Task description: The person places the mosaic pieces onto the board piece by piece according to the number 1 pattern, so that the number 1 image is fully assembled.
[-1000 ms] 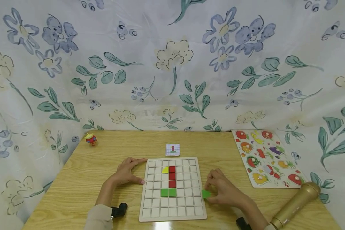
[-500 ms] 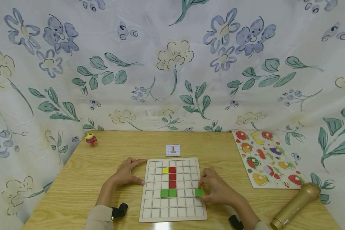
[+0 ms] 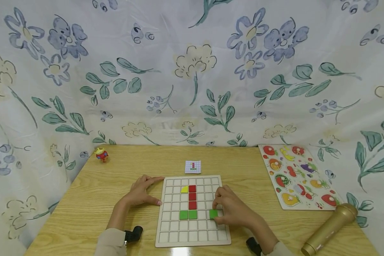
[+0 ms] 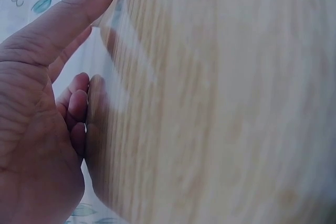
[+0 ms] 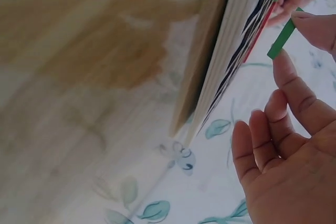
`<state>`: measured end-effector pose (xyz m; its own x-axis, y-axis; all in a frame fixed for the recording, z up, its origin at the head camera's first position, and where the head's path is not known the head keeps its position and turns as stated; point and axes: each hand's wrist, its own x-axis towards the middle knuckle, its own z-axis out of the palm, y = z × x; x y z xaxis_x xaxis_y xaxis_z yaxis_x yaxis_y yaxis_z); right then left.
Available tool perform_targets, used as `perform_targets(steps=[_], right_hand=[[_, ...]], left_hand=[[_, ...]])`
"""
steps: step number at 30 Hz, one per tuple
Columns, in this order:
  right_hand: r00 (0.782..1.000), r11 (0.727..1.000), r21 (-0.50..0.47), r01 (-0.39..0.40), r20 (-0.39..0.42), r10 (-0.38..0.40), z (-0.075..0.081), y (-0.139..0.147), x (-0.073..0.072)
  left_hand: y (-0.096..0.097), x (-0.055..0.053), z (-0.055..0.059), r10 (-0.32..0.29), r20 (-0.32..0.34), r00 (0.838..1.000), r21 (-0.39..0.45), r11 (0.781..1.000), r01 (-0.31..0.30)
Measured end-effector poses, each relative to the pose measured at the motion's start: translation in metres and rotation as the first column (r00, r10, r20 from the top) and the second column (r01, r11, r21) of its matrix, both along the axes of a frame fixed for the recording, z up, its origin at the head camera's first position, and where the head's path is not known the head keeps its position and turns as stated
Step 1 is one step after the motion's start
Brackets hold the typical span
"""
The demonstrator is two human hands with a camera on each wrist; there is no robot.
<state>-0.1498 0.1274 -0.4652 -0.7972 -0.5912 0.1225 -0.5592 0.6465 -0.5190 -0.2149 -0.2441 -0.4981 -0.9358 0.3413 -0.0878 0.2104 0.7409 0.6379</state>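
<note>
A white grid board [image 3: 172, 236] lies on the table; on it are a column of red squares [image 3: 192, 196], a yellow piece [image 3: 185, 189] with one curved corner at their upper left, and two green squares [image 3: 188, 215] below. Between thumb and index finger, my right hand [image 3: 232, 208] pinches another green square tile [image 3: 213, 214], over the board's right part. The right wrist view shows that tile [image 5: 283, 38] held apart from the board. With thumb and index finger spread, my left hand [image 3: 140, 192] touches the board's left edge. Beyond the board lies a small printed card [image 3: 193, 166] with a coloured grid pattern.
A fruit puzzle board [image 3: 296, 177] lies at the right, with a gold microphone [image 3: 331, 229] in front of it. At the far left corner stands a small toy figure [image 3: 101, 155]. Floral cloth [image 3: 166, 92] hangs behind the wooden table [image 3: 140, 156].
From beside the board's right edge, my right hand has moved left over the board, carrying the green tile toward the two green squares. My left hand has stayed in place.
</note>
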Motion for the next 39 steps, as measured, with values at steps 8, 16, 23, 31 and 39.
perform_targets(steps=[8,16,23,31,39], right_hand=[[0.999,0.999,0.043,-0.005,-0.032,0.006,0.001,-0.009,-0.005],[0.998,0.998,0.047,-0.037,-0.055,0.039,0.002,-0.018,-0.006],[0.996,0.994,0.105,-0.038,-0.079,0.047,0.000,-0.026,-0.006],[0.991,0.989,0.141,-0.050,-0.117,0.067,-0.004,-0.033,-0.008],[0.984,0.987,0.152,-0.058,-0.156,0.082,-0.004,-0.036,-0.008]], left_hand=[[0.000,0.000,0.000,0.001,-0.006,1.000,-0.009,1.000,-0.001],[0.000,-0.001,-0.002,0.001,-0.001,1.000,-0.008,1.000,-0.001],[-0.001,0.000,-0.001,0.003,0.013,1.000,0.005,1.000,-0.003],[-0.001,-0.001,0.000,0.005,0.003,1.000,-0.002,1.000,-0.005],[-0.001,-0.001,-0.002,0.003,0.007,1.000,-0.004,1.000,-0.003]])
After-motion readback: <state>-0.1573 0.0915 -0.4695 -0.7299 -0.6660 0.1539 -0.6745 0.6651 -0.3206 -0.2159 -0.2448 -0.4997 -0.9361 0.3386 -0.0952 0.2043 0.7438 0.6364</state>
